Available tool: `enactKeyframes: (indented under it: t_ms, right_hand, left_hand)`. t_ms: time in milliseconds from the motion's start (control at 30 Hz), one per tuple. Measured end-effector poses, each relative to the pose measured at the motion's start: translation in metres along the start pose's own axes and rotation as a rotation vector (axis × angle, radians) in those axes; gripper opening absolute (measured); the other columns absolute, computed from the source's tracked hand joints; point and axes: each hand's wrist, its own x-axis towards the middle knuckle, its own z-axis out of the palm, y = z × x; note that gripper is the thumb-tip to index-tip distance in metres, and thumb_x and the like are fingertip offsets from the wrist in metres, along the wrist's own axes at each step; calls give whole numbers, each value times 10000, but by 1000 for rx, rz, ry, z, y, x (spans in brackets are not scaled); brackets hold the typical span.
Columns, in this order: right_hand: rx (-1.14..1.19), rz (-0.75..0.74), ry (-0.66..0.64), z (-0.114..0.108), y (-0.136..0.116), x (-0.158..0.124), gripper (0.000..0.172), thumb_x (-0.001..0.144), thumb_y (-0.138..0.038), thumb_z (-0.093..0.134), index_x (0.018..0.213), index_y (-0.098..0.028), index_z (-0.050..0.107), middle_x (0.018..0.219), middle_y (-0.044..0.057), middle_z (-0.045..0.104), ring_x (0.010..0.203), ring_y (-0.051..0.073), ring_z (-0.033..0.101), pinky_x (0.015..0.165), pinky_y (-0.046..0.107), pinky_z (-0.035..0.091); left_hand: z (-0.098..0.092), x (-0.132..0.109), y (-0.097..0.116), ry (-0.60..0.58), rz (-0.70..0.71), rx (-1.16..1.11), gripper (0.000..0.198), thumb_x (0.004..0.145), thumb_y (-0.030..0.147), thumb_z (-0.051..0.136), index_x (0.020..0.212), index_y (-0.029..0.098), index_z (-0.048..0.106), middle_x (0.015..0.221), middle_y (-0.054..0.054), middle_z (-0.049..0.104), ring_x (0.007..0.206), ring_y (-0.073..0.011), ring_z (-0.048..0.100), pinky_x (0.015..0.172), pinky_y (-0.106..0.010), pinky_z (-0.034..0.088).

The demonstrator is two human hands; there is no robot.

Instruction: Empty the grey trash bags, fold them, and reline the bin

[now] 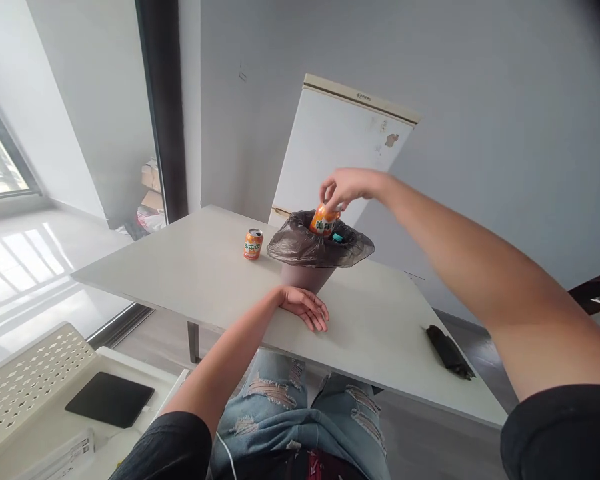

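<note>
My right hand [347,187] pinches the top of an orange drink can [324,221] and holds it tilted over the mouth of a small bin [307,273] lined with a dark plastic bag [300,247]. Something teal shows inside the bin. My left hand [306,307] rests flat on the white table [205,273] just in front of the bin, fingers loosely spread and holding nothing. A second orange can [253,244] stands upright on the table to the left of the bin.
A folded black bag [449,351] lies near the table's right front edge. A white fridge [340,143] stands behind the table against the wall. At lower left a perforated white shelf unit [25,380] carries a black tablet [110,399].
</note>
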Motion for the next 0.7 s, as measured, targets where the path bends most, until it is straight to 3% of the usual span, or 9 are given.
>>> enactKeyframes:
  t_ms: [67, 167, 267, 367, 467, 533, 633, 700]
  right_hand:
    - [50, 30, -184, 22, -3, 4, 373, 706, -326, 984, 1015, -237, 794, 1098, 68, 808, 828, 238, 791, 719, 322, 563]
    - [132, 39, -280, 43, -5, 7, 397, 704, -285, 975, 1034, -221, 763, 1163, 77, 795, 869, 224, 789, 729, 298, 576]
    - [129, 73, -286, 41, -5, 5, 438, 734, -294, 963, 1112, -221, 755, 1233, 89, 778, 888, 225, 796, 728, 289, 576]
    - [17, 97, -180, 24, -16, 1, 383, 809, -279, 912, 1156, -229, 756, 1264, 92, 771, 826, 229, 801, 678, 295, 551]
    - [-21, -20, -30, 15, -47, 2, 333, 803, -238, 913, 1103, -209, 771, 1187, 87, 789, 777, 209, 787, 664, 284, 546]
    - [20, -150, 14, 24, -77, 8, 323, 782, -212, 922, 1071, -199, 777, 1135, 69, 794, 741, 178, 768, 676, 273, 562]
    - [79, -305, -27, 57, -128, 28, 309, 782, -185, 915, 1059, -180, 780, 1060, 38, 790, 726, 145, 736, 702, 265, 594]
    - [56, -325, -42, 85, -160, 47, 307, 776, -169, 919, 1049, -148, 779, 988, 29, 780, 715, 142, 718, 722, 288, 614]
  left_hand:
    - [1, -1, 1, 4, -6, 3, 372, 908, 367, 843, 1185, 127, 778, 1201, -192, 813, 1092, -261, 812, 952, -374, 651]
    - [1, -1, 3, 2, -8, 1, 368, 915, 370, 839, 1189, 131, 780, 1202, -188, 813, 1099, -258, 810, 959, -373, 650]
    - [1, 1, 2, -15, 5, 3, 374, 914, 369, 837, 1190, 122, 784, 1199, -195, 812, 1100, -267, 811, 950, -379, 655]
    - [0, 3, 0, -25, 25, 5, 372, 910, 361, 834, 1184, 114, 787, 1193, -200, 812, 1102, -275, 810, 940, -384, 659]
    - [0, 4, -1, -26, 28, 8, 367, 904, 359, 834, 1175, 116, 790, 1190, -198, 812, 1097, -274, 811, 939, -385, 660]
    - [-1, 5, -1, -22, 20, 6, 370, 887, 353, 842, 1163, 114, 789, 1176, -198, 813, 1082, -276, 813, 929, -383, 663]
    - [1, 5, 0, 9, 4, 5, 316, 914, 278, 779, 1161, 81, 761, 1164, -202, 806, 1067, -279, 810, 924, -388, 656]
    - [3, 5, 2, 33, -8, 19, 268, 952, 206, 688, 1165, 47, 727, 1160, -208, 795, 1059, -279, 805, 922, -392, 645]
